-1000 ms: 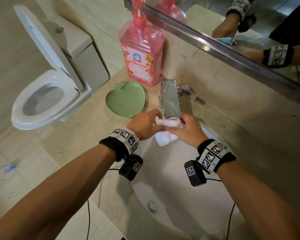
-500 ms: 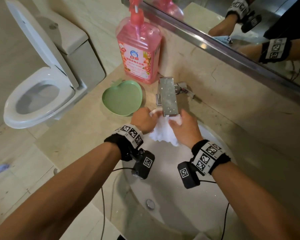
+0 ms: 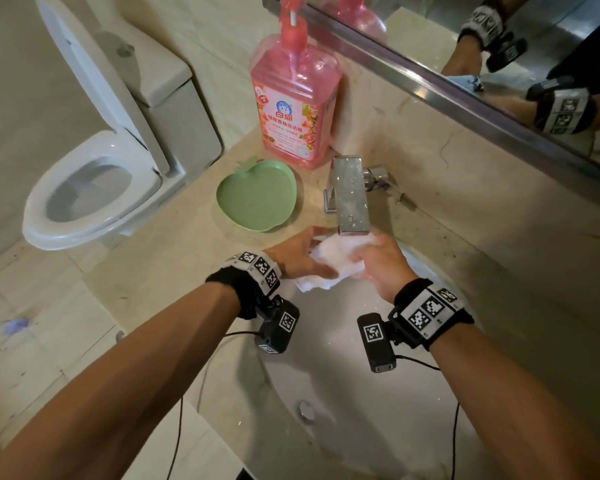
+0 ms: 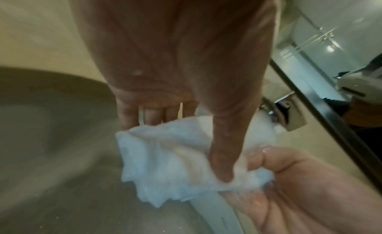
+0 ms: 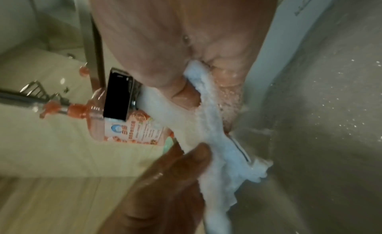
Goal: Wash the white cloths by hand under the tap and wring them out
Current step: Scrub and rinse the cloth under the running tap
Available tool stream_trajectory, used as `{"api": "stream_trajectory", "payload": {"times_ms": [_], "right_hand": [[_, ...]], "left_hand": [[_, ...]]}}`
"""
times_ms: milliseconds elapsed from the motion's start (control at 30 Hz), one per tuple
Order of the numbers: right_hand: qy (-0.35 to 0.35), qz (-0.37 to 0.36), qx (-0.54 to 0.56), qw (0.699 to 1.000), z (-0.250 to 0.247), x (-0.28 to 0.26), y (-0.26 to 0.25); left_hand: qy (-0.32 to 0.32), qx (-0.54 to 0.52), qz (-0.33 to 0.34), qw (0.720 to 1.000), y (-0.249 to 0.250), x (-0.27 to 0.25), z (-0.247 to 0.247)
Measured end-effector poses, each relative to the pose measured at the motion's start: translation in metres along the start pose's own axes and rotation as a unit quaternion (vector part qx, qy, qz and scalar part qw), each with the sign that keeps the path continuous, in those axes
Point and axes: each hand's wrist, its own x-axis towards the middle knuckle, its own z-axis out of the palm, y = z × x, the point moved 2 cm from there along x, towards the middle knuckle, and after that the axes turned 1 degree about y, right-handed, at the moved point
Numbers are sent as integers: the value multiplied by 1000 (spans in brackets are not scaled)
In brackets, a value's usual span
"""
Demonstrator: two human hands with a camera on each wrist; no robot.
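Under the spout of the tap (image 3: pixel 351 195), over the back edge of the sink (image 3: pixel 329 375), we find the white cloth (image 3: pixel 329 259) bunched between both hands. Our left hand (image 3: pixel 297 252) holds its left side: in the left wrist view the thumb lies across the top of the cloth and the fingers (image 4: pixel 132 115) run beneath it, so the cloth is pinched between them. Our right hand (image 3: pixel 383 263) grips the right side, the thumb pressed onto the fabric and the other fingers curled round it from below; the right wrist view shows wet skin and droplets there. A loose corner of the cloth hangs down toward the basin below the left hand. We cannot clearly see the stream of water itself, though splashes speckle the sink wall in the right wrist view.

On the table to the left of the tap sits a green apple-shaped dish (image 3: pixel 257 199), and behind it, against the wall, stands a pink pump bottle (image 3: pixel 293 109). A mirror (image 3: pixel 499 46) runs above the tap, and a toilet (image 3: pixel 90 188) with its lid raised stands off to the left
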Motion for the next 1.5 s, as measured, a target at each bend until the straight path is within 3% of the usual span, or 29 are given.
{"api": "stream_trajectory", "payload": {"times_ms": [133,300,467,567,667,767,833,967,1167,1300,1500], "right_hand": [[-12,21,70,997,-15,-1,6],[-10,15,102,995,-38,2,7],[-50,68,85,993,-46,4,3],[-108,89,68,988,-35,5,6],[-165,86,54,981,-16,3,0],[-172,13,11,985,2,1,-12],[-164,-28,-12,986,10,-2,-17],[-128,-73,-42,988,2,-7,-19],[8,-113,-88,990,-46,-4,-35],[52,-160,-167,972,-57,-4,-49],[24,-188,-200,961,-43,-14,-42]], "left_hand": [[-41,128,-17,991,1,18,17],[44,256,-24,965,18,40,29],[106,192,28,975,32,36,16],[106,252,103,956,39,21,2],[109,229,89,963,25,2,-14],[65,177,-5,982,5,-11,-24],[54,152,-53,985,-2,-13,-26],[15,100,-64,993,-1,-1,-19],[11,28,17,999,27,32,8],[11,5,44,999,37,31,13],[57,126,0,990,27,16,5]]}}
